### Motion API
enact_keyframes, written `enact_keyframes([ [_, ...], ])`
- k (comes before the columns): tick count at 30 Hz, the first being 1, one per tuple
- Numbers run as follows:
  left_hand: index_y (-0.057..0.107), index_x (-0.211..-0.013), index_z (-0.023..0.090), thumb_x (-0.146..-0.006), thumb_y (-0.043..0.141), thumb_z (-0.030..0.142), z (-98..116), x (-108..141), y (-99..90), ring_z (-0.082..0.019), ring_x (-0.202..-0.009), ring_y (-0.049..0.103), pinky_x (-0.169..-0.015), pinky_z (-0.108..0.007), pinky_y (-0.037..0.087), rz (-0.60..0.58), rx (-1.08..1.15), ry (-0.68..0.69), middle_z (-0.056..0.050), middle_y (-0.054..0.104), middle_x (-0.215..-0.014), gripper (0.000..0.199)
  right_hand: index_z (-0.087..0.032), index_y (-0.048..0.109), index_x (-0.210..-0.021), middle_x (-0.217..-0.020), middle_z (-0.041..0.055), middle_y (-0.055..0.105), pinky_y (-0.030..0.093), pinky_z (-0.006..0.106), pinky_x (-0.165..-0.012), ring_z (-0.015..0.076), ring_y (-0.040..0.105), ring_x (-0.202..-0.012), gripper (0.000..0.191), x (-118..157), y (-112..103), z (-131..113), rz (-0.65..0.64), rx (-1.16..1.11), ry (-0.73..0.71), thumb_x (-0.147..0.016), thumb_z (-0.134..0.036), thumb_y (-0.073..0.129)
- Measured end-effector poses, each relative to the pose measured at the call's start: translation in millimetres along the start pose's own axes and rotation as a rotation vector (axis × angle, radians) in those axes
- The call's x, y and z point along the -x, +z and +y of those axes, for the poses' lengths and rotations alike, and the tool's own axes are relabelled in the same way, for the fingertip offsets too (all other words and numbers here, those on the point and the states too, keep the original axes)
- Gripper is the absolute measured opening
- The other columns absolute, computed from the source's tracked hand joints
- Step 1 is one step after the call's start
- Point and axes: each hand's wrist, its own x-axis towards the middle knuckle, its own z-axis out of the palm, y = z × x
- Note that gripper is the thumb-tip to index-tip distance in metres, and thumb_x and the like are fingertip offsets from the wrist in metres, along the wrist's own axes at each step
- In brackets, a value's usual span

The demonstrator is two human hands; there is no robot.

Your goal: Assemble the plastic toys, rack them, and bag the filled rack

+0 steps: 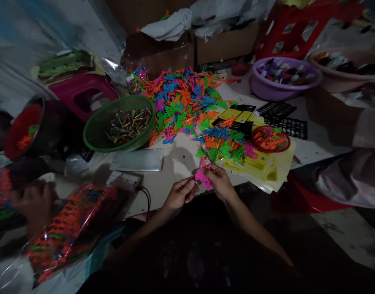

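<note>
Gripped pink mesh piece (207,181) in closed fingers of right hand (221,183); apparently pinched edge in closed fingers of left hand (178,196). Likely required steady support.

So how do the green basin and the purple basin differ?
The green basin stands left of the colourful pile; the purple basin stands right. The green basin's load leaves much inner wall bare; the purple basin's nearly reaches its rim. Both are round and open-topped.
</note>
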Motion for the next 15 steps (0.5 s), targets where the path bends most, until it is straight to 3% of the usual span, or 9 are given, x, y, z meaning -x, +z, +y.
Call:
enact_keyframes([
  [5,0.062,-0.099,0.013,-0.069,0.06,0.05,-6.2,-5.4,-3.6,-0.003,-0.04,0.036,-0.036,-0.017,0.023,0.047,-0.12,0.014,-0.001,0.057,-0.065,0.048,-0.019,0.052,-0.065,-0.054,-0.0042,0.047,0.033,0.022,-0.047,0.0088,0.039,-0.048,0.024,3.1,1.7,-5.4,0.067,0.216,-0.069,-0.065,-0.041,0.06],
  [10,0.065,-0.088,0.012,-0.078,0.048,0.05,-24.6,-9.5,1.6,-0.005,-0.041,0.041,-0.04,-0.019,0.031,0.047,-0.329,0.109,-0.003,0.059,-0.064,0.043,-0.019,0.053,-0.067,-0.052,-0.0037,0.047,0.034,0.023,-0.046,0.0097,0.04,-0.048,0.022,4.7,9.6,6.0,0.196,0.365,-0.186,-0.069,-0.04,0.055],
  [13,0.063,-0.099,0.014,-0.082,0.042,0.045,-24.7,-20.8,2.8,-0.009,-0.045,0.05,-0.046,-0.021,0.04,-0.013,-0.501,0.165,-0.004,0.063,-0.068,0.041,-0.019,0.055,-0.066,-0.052,-0.0023,0.048,0.034,0.024,-0.045,0.0108,0.041,-0.047,0.027,-9.2,-7.7,5.7,0.19,0.425,-0.178,-0.067,-0.045,0.055],
  [15,0.06,-0.107,0.015,-0.083,0.044,0.039,-6.7,-38.0,-6.8,-0.013,-0.06,0.058,-0.06,-0.024,0.046,-0.004,-0.685,0.269,-0.005,0.066,-0.076,0.037,-0.018,0.056,-0.063,-0.051,-0.0008,0.048,0.035,0.026,-0.045,0.0122,0.042,-0.047,0.033,-28.6,-35.0,-3.3,0.21,0.532,-0.191,-0.065,-0.051,0.055],
])
